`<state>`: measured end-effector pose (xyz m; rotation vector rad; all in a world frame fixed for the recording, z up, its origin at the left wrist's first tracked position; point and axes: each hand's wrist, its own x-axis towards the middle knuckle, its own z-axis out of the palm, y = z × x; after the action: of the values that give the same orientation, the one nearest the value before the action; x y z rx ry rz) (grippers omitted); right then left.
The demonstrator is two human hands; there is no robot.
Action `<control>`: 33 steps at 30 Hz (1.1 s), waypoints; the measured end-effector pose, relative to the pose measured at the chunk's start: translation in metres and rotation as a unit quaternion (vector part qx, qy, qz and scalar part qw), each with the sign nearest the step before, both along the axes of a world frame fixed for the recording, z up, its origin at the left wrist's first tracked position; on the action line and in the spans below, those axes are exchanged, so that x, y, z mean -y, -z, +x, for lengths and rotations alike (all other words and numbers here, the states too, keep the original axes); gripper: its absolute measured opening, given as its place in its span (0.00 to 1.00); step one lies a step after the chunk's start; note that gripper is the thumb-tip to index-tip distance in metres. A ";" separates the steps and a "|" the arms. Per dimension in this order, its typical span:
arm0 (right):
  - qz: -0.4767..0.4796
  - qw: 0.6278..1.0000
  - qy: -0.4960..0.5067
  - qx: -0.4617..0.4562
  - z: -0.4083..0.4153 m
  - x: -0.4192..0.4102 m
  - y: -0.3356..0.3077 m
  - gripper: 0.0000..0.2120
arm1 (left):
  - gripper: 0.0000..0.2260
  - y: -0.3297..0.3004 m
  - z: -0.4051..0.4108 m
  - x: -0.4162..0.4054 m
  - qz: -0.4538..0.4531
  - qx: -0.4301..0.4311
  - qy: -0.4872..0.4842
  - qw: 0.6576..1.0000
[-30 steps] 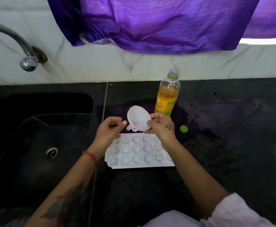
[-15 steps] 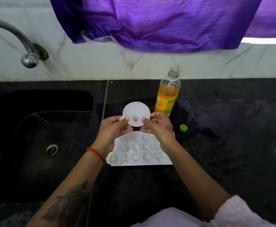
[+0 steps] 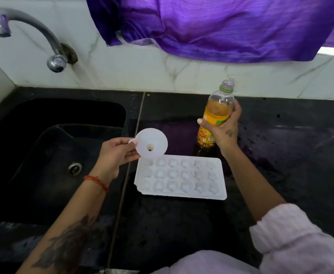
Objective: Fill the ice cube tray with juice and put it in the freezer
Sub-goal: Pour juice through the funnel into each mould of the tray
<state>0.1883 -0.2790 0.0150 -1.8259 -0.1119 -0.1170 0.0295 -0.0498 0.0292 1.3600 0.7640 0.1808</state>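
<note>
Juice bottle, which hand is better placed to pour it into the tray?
Right. The right hand already grips the uncapped juice bottle just behind the ice cube tray. The left hand is busy holding the funnel over the tray's far-left corner.

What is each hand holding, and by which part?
The left hand pinches the white funnel at its rim tab. The right hand grips the juice bottle around its labelled middle.

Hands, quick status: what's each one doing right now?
Left hand: closed, pinching the white funnel by its rim, above the ice tray's corner.
Right hand: closed around the uncapped juice bottle.
</note>
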 end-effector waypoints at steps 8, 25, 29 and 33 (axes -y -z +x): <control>-0.002 1.000 -0.009 -0.017 0.010 0.001 0.013 0.41 | 0.05 0.002 -0.013 -0.007 -0.007 -0.011 -0.031 0.999; -0.049 0.996 -0.054 0.045 -0.004 0.002 -0.019 0.38 | 0.03 0.004 -0.020 -0.008 -0.002 -0.060 -0.009 0.998; -0.116 0.985 -0.097 0.089 -0.015 0.001 -0.033 0.34 | 0.01 0.004 -0.019 -0.009 -0.031 -0.056 -0.011 0.998; -0.210 0.956 -0.149 0.143 -0.026 -0.001 -0.041 0.33 | 0.01 0.005 -0.018 -0.010 -0.049 -0.051 -0.012 0.997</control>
<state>0.1625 -0.2780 0.0559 -2.1819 -0.6560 -0.1516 0.0112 -0.0401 0.0240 1.2760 0.8635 0.0916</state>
